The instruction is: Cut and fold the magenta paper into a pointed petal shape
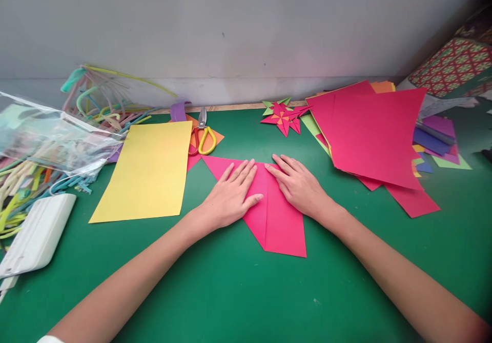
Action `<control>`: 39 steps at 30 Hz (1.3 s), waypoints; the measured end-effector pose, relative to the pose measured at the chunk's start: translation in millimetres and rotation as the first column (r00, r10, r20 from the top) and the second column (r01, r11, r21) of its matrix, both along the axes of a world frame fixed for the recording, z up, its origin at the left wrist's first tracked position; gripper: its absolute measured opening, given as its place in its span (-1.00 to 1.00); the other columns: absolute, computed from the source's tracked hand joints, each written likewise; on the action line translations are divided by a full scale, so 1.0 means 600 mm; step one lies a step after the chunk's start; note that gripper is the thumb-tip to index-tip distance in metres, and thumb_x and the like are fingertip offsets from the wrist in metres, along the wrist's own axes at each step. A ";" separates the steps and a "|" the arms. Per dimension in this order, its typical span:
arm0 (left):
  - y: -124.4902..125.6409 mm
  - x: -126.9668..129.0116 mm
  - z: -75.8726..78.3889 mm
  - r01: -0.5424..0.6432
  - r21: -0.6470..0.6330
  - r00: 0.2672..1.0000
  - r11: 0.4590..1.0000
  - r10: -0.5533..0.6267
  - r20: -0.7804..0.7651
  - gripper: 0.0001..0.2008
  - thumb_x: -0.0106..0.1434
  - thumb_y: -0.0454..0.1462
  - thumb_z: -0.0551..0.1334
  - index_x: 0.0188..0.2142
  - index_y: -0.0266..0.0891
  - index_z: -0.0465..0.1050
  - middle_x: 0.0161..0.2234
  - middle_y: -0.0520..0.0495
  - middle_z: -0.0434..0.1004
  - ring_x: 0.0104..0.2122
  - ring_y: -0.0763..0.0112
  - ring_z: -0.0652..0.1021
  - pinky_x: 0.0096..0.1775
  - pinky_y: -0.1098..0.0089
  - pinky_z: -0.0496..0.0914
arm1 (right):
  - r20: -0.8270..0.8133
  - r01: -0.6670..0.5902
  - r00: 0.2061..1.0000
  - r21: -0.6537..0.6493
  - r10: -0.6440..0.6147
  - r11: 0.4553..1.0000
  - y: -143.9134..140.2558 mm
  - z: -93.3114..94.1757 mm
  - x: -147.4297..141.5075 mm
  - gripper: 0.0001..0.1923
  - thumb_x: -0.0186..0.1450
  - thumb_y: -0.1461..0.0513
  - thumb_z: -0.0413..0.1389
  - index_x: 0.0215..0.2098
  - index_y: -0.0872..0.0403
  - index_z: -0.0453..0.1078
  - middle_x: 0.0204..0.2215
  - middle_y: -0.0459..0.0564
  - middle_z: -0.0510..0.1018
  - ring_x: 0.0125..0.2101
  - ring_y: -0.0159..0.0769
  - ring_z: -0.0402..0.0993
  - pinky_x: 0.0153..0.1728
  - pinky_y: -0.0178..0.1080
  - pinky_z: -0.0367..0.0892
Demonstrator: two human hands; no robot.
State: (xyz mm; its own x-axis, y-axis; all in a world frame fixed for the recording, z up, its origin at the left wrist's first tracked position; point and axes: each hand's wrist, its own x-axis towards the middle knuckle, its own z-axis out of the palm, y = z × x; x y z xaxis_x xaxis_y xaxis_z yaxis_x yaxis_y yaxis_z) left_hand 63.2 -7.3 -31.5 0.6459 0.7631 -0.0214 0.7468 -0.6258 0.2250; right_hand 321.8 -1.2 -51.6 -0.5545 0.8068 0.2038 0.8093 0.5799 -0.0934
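Observation:
A pink sheet of paper (pixel 282 230) lies on the green table in front of me, with a crease running down its middle and its left side folded at a slant. My left hand (pixel 232 192) rests flat on the left part of the paper, fingers stretched out and thumb apart. On the upper right part lies my right hand (pixel 300 184), its fingers extended and the index fingertip near the crease. Part of the paper is hidden under both hands. Just left of the pink paper is a yellow sheet (pixel 146 174).
Scissors (pixel 203 133) with red and yellow handles lie behind the yellow sheet. Folded paper stars (pixel 283 118) sit near the wall. Stacked red sheets (pixel 376 133) are at the right. Pipe cleaners (pixel 23 204), a clear plastic bag (pixel 57 133) and a white power bank (pixel 38 233) lie left.

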 end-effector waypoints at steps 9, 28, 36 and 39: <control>0.003 -0.138 0.002 -0.224 0.092 0.966 0.970 0.233 -0.115 -0.26 0.57 0.09 -0.14 0.57 -0.25 -0.15 0.55 -0.16 -0.10 0.53 0.13 0.02 0.50 -0.01 -0.10 | 0.017 -0.001 1.000 0.011 0.001 1.000 0.000 -0.003 0.002 -0.48 0.54 0.29 -0.06 0.44 0.07 0.29 0.46 0.19 0.26 0.42 0.14 0.20 0.37 0.17 0.22; 0.087 -0.025 0.016 0.154 0.287 0.976 0.946 -0.190 0.102 -0.58 0.60 -0.21 0.00 0.30 -0.27 0.41 0.38 -0.22 0.37 0.45 0.09 0.24 0.42 0.00 0.20 | 0.020 0.006 1.000 0.007 -0.006 1.000 -0.003 -0.004 -0.001 -0.45 0.52 0.31 -0.06 0.46 0.08 0.25 0.47 0.19 0.23 0.43 0.14 0.16 0.38 0.19 0.18; 0.066 -0.052 -0.001 0.297 0.161 0.955 0.941 -0.294 -0.043 -0.39 0.58 -0.08 0.03 0.54 -0.07 0.00 0.55 -0.17 -0.07 0.54 -0.04 -0.05 0.45 -0.25 -0.11 | 0.017 0.016 1.000 -0.003 -0.016 1.000 -0.002 -0.002 -0.001 -0.46 0.53 0.29 -0.06 0.45 0.07 0.26 0.48 0.18 0.22 0.43 0.14 0.18 0.38 0.18 0.18; 0.034 -0.066 0.015 0.363 0.070 0.931 0.929 -0.360 -0.054 -0.41 0.62 -0.21 -0.05 0.56 0.03 -0.15 0.56 -0.02 -0.14 0.55 0.11 -0.09 0.48 -0.15 -0.12 | 0.022 0.016 1.000 -0.007 -0.016 1.000 -0.002 -0.001 -0.002 -0.47 0.54 0.29 -0.06 0.45 0.09 0.27 0.48 0.19 0.22 0.43 0.14 0.17 0.39 0.17 0.17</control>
